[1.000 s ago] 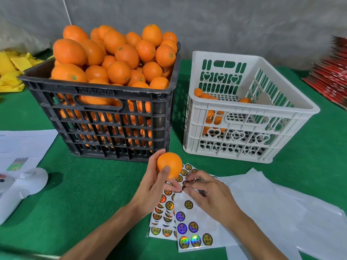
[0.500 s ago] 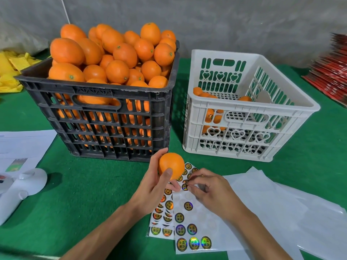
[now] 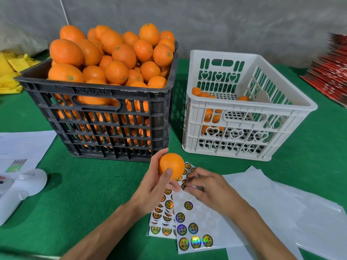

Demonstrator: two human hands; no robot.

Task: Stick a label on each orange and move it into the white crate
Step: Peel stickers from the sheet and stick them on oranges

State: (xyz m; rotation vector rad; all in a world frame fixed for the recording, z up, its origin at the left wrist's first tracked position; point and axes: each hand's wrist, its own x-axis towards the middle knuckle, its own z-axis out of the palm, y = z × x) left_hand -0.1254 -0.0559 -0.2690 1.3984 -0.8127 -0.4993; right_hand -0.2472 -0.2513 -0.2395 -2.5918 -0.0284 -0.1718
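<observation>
Little has moved over the last second: left hand (image 3: 155, 186) keeps the same orange (image 3: 171, 165) raised just off the tabletop (image 3: 90, 194), and the right hand (image 3: 204, 190) has crept slightly up the label sheet (image 3: 199, 218) toward its far end. Left grip is clamped on the orange, thumb across the near face, fingers wrapped behind. Right grip has its fingertips (image 3: 187, 182) pinched together on a label at the top of the sheet, right beside the orange (whether the label is lifted clear, cannot tell, fingers cover it). Sheet lies flat on the green tabletop, most of its middle circles already bare, holographic labels left along the near and left edges; a second label sheet (image 3: 161, 218) sits partly under it to the left. White crate (image 3: 244, 117) stands beyond the hands on the right, a few oranges in its far-left corner, one showing a label through the slots. Black crate (image 3: 105, 121) stands just left of it, heaped above the rim with oranges. White backing sheets (image 3: 281, 212) are spread on the tabletop under and right of the right forearm. Printed paper (image 3: 22, 147) and a white device (image 3: 24, 186) at the left edge, yellow material (image 3: 11, 72) far left, red packets (image 3: 330, 72) stacked far right.
</observation>
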